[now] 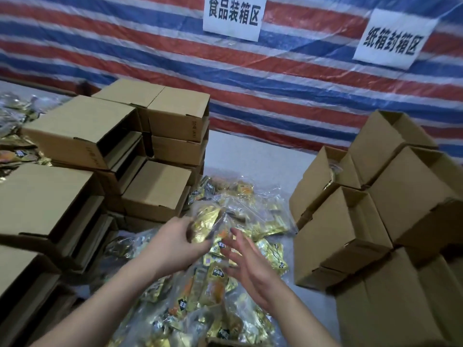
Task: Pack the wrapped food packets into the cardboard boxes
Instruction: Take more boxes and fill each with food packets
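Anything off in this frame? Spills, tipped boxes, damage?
Nothing damaged. The cardboard boxes on the right are stacked askew, tilted and open. Gold packets lie in a loose heap between the stacks; the left hand grips one packet.

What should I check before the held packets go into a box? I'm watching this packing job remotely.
1. Left hand grips a bunch of gold packets: ok.
2. Right hand free to help, fingers spread, holding nothing: ok.
3. Open box within reach: the boxes on the right lie with their openings showing: ok.
4. Room left in the nearest box: cannot tell.
5. More packets waiting: pile lies under the hands: ok.
6. Number of packets held: cannot tell.
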